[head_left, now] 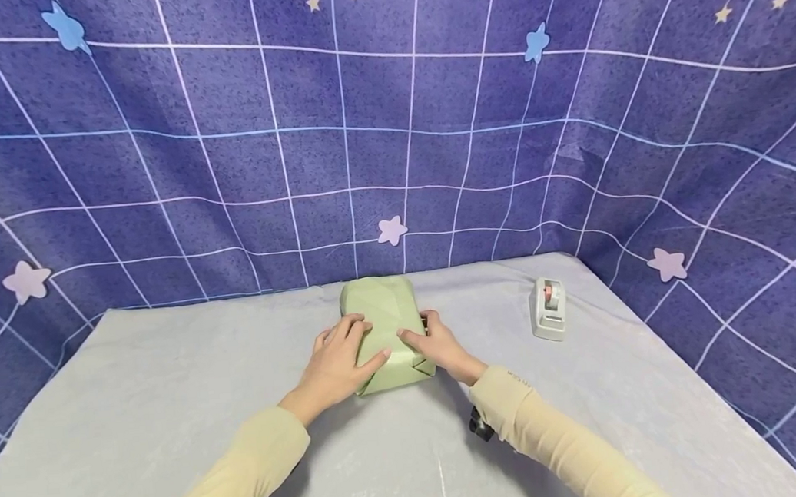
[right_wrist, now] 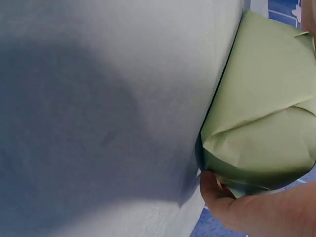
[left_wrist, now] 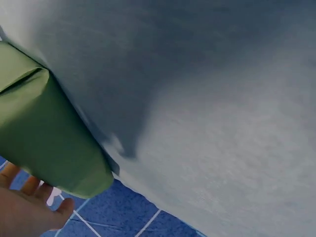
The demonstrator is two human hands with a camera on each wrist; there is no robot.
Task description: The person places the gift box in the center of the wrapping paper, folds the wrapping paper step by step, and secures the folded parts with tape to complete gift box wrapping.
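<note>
A parcel wrapped in light green paper (head_left: 386, 303) lies on the table, with folded flaps at its near end. On its left side and top rests my left hand (head_left: 337, 364), fingers spread and thumb laid over the near part. My right hand (head_left: 442, 345) grips the right side, its thumb on top and its fingers bent down along the edge. In the right wrist view, a fingertip (right_wrist: 210, 183) touches the low edge of the parcel (right_wrist: 266, 74), by a creased fold. The left wrist view shows part of the left hand (left_wrist: 27, 212) against the parcel (left_wrist: 54, 133).
A white tape dispenser (head_left: 549, 309) with a reddish roll core stands on the right of the table. Pale grey cloth covers the table (head_left: 174, 418). Behind and beside it hangs a dark blue curtain (head_left: 226, 168) with lines and stars. A small black object (head_left: 481, 425) shows beneath the right cuff.
</note>
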